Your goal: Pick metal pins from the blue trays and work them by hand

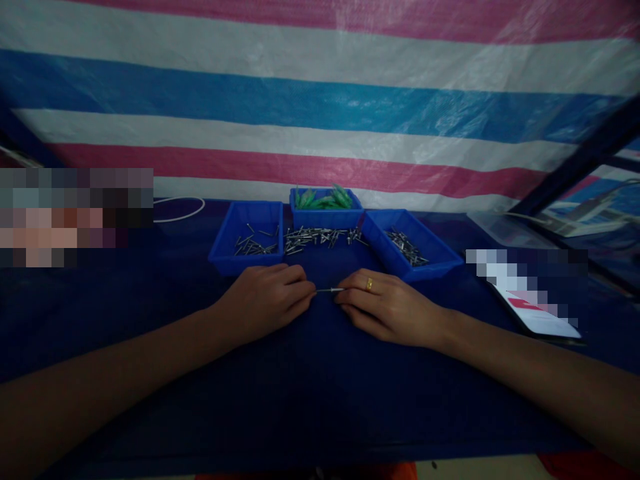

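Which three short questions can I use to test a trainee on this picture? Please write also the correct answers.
1. Open question: what is between the fingertips of the left hand and the right hand?
2. Multiple choice: what does the far blue bin hold? A) folded papers; B) green items; C) wooden blocks.
3. True or false: every small metal piece that is not in a hand lies inside a bin.

Key:
1. A thin metal pin.
2. B, green items.
3. False: loose metal pieces lie on the table between the left bin and the right bin.
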Tool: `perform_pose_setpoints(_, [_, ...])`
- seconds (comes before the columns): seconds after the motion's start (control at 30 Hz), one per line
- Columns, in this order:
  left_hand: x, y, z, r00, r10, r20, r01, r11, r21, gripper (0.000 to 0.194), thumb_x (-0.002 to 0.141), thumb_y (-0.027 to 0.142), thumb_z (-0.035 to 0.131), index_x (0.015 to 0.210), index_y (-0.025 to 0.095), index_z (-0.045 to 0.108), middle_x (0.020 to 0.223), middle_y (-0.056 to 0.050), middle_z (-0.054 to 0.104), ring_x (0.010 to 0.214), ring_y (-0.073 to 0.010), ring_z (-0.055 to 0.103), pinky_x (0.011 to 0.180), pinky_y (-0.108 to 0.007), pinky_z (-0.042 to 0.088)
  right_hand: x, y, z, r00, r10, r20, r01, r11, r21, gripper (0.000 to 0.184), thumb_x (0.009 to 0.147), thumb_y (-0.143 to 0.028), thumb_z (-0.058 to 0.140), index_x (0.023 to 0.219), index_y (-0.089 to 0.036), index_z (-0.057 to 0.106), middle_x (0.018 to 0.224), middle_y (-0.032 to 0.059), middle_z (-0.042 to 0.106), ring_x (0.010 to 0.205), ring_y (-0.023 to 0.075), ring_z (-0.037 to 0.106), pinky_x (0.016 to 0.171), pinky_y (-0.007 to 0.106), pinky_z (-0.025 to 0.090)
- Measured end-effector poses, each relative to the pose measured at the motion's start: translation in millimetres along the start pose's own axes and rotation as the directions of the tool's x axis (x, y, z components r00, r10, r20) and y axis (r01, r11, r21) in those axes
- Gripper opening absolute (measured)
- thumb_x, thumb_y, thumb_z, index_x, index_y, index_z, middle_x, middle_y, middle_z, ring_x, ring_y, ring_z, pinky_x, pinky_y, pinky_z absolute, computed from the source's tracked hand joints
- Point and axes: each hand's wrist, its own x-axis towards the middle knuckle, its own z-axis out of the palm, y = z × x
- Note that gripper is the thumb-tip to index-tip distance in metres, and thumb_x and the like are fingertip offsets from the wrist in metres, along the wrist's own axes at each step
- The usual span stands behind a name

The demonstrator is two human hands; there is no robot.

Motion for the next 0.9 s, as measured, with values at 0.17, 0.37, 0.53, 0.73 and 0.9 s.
perform_pose_setpoints(0.17, [-1.8, -1.9, 1.3, 1.0, 0.002, -0.011, -0.002, 1.0, -0.012, 0.023, 0.092, 0.026, 0.042, 0.09, 0.022, 0.064, 0.079, 0.002, 0.06, 0.066, -0.0101, 0.055, 0.056, -0.022, 0.039, 0.3, 0.6, 0.3, 1.0, -0.015, -0.002, 0.015, 1.0, 0.01, 0.021, 0.09, -0.017, 0.042, 0.099, -0.01, 0.06, 0.093, 0.0097, 0.061, 0.087, 0.0169, 0.057, 0.079, 0.032, 0.051])
perform_pose_setpoints(0.37, [-1.0, -1.1, -0.3, 1.0, -0.002, 0.004, 0.002, 1.0, -0.012, 0.026, 0.092, 0.026, 0.041, 0.084, 0.02, 0.064, 0.078, 0.001, 0.06, 0.065, -0.0108, 0.056, 0.055, -0.023, 0.039, 0.9, -0.6, -0.2, 1.0, -0.029, 0.005, 0.028, 1.0, 0.005, 0.021, 0.091, -0.018, 0.041, 0.098, -0.011, 0.06, 0.092, 0.0092, 0.062, 0.084, 0.0164, 0.057, 0.077, 0.031, 0.051])
perform_pose_setpoints(0.53, [-0.1, -1.5, -0.4, 1.0, 0.005, 0.014, -0.005, 1.0, -0.017, 0.024, 0.092, 0.026, 0.041, 0.088, 0.02, 0.064, 0.076, 0.001, 0.06, 0.066, -0.01, 0.056, 0.056, -0.021, 0.039, -0.4, -2.3, -1.4, 0.992, -0.124, -0.032, 0.124, 0.992, 0.005, 0.019, 0.09, -0.014, 0.042, 0.096, -0.01, 0.059, 0.088, 0.0093, 0.062, 0.084, 0.0157, 0.057, 0.077, 0.029, 0.051])
perform_pose_setpoints(0.73, [1.4, -0.8, -1.6, 0.999, 0.042, 0.029, -0.041, 0.998, -0.04, 0.026, 0.094, 0.026, 0.038, 0.091, 0.02, 0.063, 0.075, 0.001, 0.06, 0.067, -0.0108, 0.058, 0.056, -0.022, 0.04, -0.8, -4.1, -3.0, 0.984, -0.147, -0.102, 0.147, 0.989, -0.004, 0.024, 0.087, -0.013, 0.045, 0.108, -0.011, 0.056, 0.098, 0.0111, 0.061, 0.09, 0.017, 0.057, 0.076, 0.031, 0.053])
perform_pose_setpoints(0.9, [4.5, 0.6, -4.5, 0.998, 0.062, 0.012, -0.062, 0.997, -0.042, 0.028, 0.094, 0.023, 0.035, 0.084, 0.017, 0.06, 0.072, 0.0, 0.06, 0.064, -0.0118, 0.057, 0.054, -0.022, 0.041, -1.0, -5.0, -2.1, 0.983, -0.154, -0.098, 0.151, 0.988, -0.036, 0.035, 0.087, -0.013, 0.044, 0.122, -0.011, 0.049, 0.111, 0.012, 0.059, 0.099, 0.0185, 0.057, 0.08, 0.032, 0.052])
